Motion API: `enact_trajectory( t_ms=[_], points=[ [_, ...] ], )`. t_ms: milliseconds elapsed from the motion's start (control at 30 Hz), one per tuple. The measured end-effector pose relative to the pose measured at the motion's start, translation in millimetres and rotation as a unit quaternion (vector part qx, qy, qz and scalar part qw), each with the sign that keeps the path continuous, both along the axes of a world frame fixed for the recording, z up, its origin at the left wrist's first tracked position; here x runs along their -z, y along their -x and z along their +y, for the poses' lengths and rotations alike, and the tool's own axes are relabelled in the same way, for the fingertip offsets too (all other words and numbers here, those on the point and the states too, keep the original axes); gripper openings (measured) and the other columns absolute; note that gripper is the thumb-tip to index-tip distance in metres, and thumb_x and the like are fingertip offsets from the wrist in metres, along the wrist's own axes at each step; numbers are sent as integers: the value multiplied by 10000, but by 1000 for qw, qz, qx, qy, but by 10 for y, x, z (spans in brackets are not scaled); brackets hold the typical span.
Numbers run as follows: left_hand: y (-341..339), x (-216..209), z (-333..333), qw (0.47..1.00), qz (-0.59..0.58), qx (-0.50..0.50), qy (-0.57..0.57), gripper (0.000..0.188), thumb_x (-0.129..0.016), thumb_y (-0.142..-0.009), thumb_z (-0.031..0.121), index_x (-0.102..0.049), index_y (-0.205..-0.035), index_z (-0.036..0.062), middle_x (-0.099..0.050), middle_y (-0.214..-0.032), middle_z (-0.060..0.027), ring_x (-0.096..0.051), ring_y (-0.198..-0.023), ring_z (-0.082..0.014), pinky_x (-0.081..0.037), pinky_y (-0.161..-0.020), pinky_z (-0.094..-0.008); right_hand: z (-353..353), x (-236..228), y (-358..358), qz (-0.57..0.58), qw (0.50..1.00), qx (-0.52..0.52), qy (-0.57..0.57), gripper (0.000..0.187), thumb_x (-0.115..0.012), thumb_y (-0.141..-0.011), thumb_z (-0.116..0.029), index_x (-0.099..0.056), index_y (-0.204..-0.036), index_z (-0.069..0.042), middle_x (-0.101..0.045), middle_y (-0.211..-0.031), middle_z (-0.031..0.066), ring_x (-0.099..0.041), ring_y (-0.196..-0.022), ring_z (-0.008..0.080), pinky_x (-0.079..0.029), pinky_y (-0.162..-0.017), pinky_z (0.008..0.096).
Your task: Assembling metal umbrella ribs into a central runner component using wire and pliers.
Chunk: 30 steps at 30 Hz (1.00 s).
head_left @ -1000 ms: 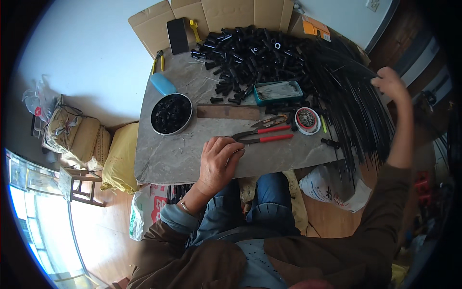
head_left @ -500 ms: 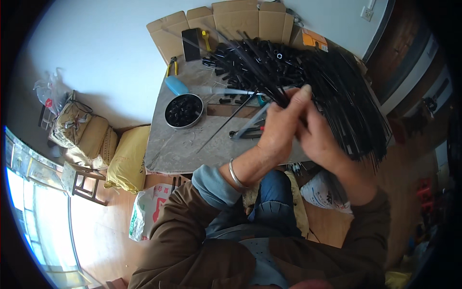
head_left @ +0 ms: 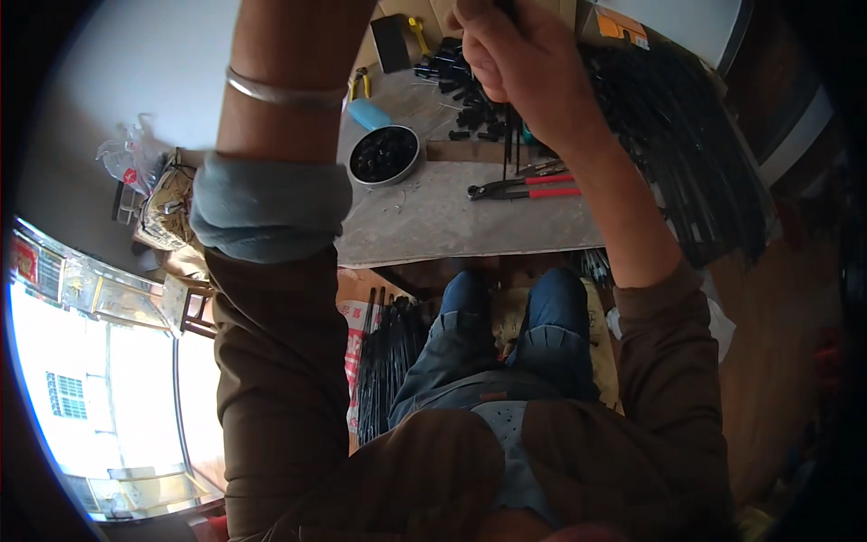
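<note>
Currently, the right hand is gripping thin, straight black rods, whose ends are projecting downward over the grey, marbled tabletop. Metal pincers with smooth red handles are lying nearby. The left hand is sitting outside the view; its state cannot be determined.

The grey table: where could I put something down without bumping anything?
Try the front of the table, between its near edge, the bowl and the red-handled pliers; only small pale scraps lie there. Short black pieces crowd the back, long black strips the right.
</note>
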<state>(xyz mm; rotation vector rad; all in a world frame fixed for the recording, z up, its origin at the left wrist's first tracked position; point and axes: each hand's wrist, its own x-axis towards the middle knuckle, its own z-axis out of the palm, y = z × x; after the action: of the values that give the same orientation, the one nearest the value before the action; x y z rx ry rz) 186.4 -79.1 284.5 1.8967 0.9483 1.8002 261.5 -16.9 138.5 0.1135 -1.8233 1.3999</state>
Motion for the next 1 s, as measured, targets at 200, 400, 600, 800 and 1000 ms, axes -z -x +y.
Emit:
enact_trajectory(
  t_ms=[200,400,600,800,1000],
  points=[
    [204,1378,57,961,15,-240,135,354,-478,-969,314,-581,-698,110,-572,-631,-9,-529,-602,-123,-396,-561,-246,41,1696,237,-53,983,172,-25,145,-576,-924,-198,-624,-863,-76,-508,-616,-41,-454,-530,33,-367,-472,234],
    [589,1531,22,929,-323,-85,156,421,-500,-968,394,-540,-1039,-19,-630,-893,-133,-658,-747,-228,-562,-704,-363,-213,1289,-28,-228,954,-109,160,202,-564,-949,-239,-571,-943,-38,-476,-606,-18,-457,-488,79,-380,-454,256],
    [397,1379,-27,934,-281,3,219,435,-464,-988,359,-501,-1141,-46,-627,-1013,-176,-654,-869,-290,-553,-789,-429,-315,625,-624,-177,920,-171,305,205,-538,-962,-233,-535,-1025,-38,-395,-580,-23,-389,-453,73,-345,-434,246],
    [455,1444,26,908,-365,67,197,313,-463,-993,198,-477,-1211,-27,-612,-1103,-172,-639,-958,-311,-531,-859,-435,-447,679,-841,-147,939,-126,285,256,-475,-989,-247,-529,-1099,-22,-400,-579,-16,-406,-457,65,-378,-434,238],
    [305,1548,69,907,-343,49,241,301,-440,-1002,207,-503,-1155,-46,-636,-1001,-172,-659,-873,-296,-564,-764,-412,-337,820,-912,-133,960,-34,244,326,-413,-1012,-276,-551,-1063,14,-572,-666,61,-484,-445,93,-415,-428,233]
  ],
)
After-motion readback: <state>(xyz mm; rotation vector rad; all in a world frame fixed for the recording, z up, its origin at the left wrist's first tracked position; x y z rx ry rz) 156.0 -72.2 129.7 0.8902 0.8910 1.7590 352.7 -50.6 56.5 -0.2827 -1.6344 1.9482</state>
